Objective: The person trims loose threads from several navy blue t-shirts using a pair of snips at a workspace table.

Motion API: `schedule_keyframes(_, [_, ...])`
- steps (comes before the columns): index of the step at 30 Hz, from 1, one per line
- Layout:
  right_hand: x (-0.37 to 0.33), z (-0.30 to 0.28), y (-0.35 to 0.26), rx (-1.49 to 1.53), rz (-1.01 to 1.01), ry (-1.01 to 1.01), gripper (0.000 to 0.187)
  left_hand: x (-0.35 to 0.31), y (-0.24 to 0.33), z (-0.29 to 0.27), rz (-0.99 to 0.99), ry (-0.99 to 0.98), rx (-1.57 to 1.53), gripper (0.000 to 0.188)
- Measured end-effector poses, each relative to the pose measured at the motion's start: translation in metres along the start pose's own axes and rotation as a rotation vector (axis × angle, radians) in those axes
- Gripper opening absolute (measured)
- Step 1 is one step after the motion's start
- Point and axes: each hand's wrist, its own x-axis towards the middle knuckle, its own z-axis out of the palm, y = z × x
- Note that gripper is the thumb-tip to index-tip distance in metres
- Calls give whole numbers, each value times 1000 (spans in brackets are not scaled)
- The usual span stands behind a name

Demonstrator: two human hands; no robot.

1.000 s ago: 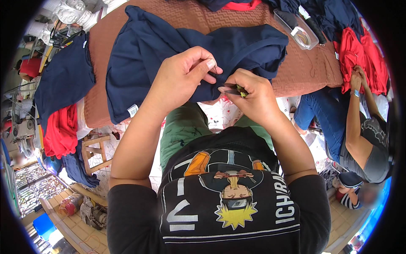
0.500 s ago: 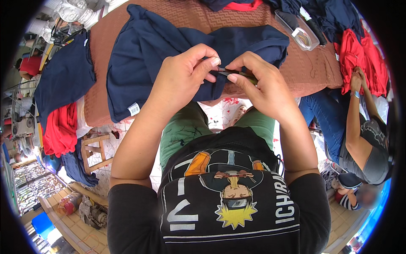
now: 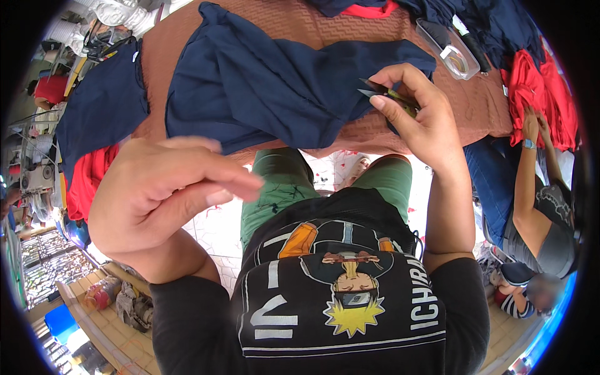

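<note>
My right hand (image 3: 428, 122) holds a pair of thread snips (image 3: 391, 95), the two pointed blades spread apart and pointing left. Just under the blades lies a dark navy garment (image 3: 256, 81), loosely folded across the table. My left hand (image 3: 162, 194) is raised off the cloth, nearer to me and to the left. Its fingers are stretched out, their tips smeared by motion, and nothing shows in them.
A brown textured cover (image 3: 462, 106) lies over the table. At the far right are a clear plastic box (image 3: 453, 53) and red garments (image 3: 528, 81), which another person's hands (image 3: 534, 122) hold. Navy cloth (image 3: 103, 103) hangs at the left edge.
My left hand has left the cloth and swung toward me and leftward. My right hand has moved right with the snips. The navy garment's near left part has been pulled farther back onto the table.
</note>
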Motion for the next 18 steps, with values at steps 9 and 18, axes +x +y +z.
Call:
schedule_keyframes(9, [-3,24,9,-170,-58,-229,29,70,-68,84,-89,557,568,26])
schedule_keyframes(18, [-9,20,21,-246,36,-301,21,42,-68,86,-255,369,204,21])
